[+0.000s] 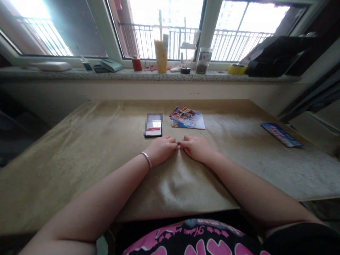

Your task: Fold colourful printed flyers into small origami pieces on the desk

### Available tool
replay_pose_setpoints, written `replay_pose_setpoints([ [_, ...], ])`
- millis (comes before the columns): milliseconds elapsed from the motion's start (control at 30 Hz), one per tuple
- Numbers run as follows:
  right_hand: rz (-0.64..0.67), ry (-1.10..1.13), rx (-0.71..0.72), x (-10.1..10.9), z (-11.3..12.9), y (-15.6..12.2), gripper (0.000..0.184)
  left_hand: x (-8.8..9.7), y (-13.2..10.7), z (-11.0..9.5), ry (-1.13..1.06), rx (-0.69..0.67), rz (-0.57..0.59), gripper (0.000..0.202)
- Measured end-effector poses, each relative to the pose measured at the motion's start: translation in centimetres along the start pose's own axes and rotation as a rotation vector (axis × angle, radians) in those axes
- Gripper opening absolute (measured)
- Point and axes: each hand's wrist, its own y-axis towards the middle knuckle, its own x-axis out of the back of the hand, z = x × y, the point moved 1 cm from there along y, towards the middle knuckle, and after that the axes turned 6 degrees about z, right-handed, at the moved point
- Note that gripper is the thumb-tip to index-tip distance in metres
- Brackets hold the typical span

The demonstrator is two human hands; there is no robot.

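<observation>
At the dial's centre, with twelve toward the window, left hand (162,148) and right hand (198,147) meet low over the table (79,166), thumb and fingers of each drawn narrow, pinching a small reddish item (179,143) between them. The item is tiny and mostly covered by the fingertips, so its nature cannot be told. Status, judged from posture: pick-up done, two-handed handling under way; release outstanding, no finished result visible. At ten o'clock, just beyond the left hand, a phone (153,132) lies screen up. At one, near the right hand, overlapping printed booklets (190,118) lie loosely fanned, apart from the fingers. At three, well apart, a blue printed strip (281,134) lies slantwise. Surface: tan, softly sheened cover, wrinkled toward nine; a crease runs from below the hands toward six. Room: at twelve, beyond a pale wall (159,88), a speckled sill (106,75) carries a red jar (136,63) at eleven, a tall yellow cup (160,56) nearer twelve and a dark bag (273,58) between one and two. Bright windows (164,12) behind; railing (127,40) outside.
</observation>
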Motion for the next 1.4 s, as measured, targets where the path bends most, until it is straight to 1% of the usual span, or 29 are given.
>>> replay_pose_setpoints([
  [200, 0.019, -0.032, -0.02, 0.3, -0.2, -0.1, 0.027, 0.6, -0.2, -0.1, -0.022, 0.006, 0.042, 0.02],
  [400, 0.034, -0.016, -0.05, 0.6, -0.5, -0.3, 0.025, 1.1, -0.3, -0.1, -0.043, 0.062, 0.087, 0.023],
  [567, 0.048, -0.011, -0.058, 0.6, -0.7, -0.3, 0.023, 1.4, -0.3, -0.1, -0.043, 0.069, 0.124, 0.025],
  [733, 0.074, 0.009, -0.088, 0.9, -1.2, -0.5, 0.022, 1.4, -0.3, -0.2, -0.021, 0.046, 0.117, 0.025],
  [833, 0.09, 0.028, -0.065, 0.9, -1.5, -0.5, 0.022, 1.4, -0.5, 0.1, 0.009, 0.042, 0.091, 0.024],
  [967, 0.074, 0.039, -0.021, 0.8, -1.9, -0.5, 0.022, 1.2, -0.6, 0.5, 0.037, 0.001, 0.069, 0.022],
  [1033, 0.067, 0.042, -0.007, 0.8, -2.1, -0.6, 0.022, 1.3, -0.7, 0.6, 0.037, -0.01, 0.08, 0.022],
  [1200, 0.077, 0.039, -0.02, 0.7, -2.7, -0.9, 0.021, 1.7, -0.9, 0.5, 0.011, 0.036, 0.113, 0.023],
  [1300, 0.087, 0.017, -0.033, 0.8, -2.4, -0.9, 0.022, 1.7, -1.0, 0.4, 0.026, 0.026, 0.114, 0.022],
  [1400, 0.099, -0.035, -0.049, 1.1, -1.6, -0.8, 0.023, 1.5, -0.9, 0.3, 0.057, 0.005, 0.103, 0.021],
])
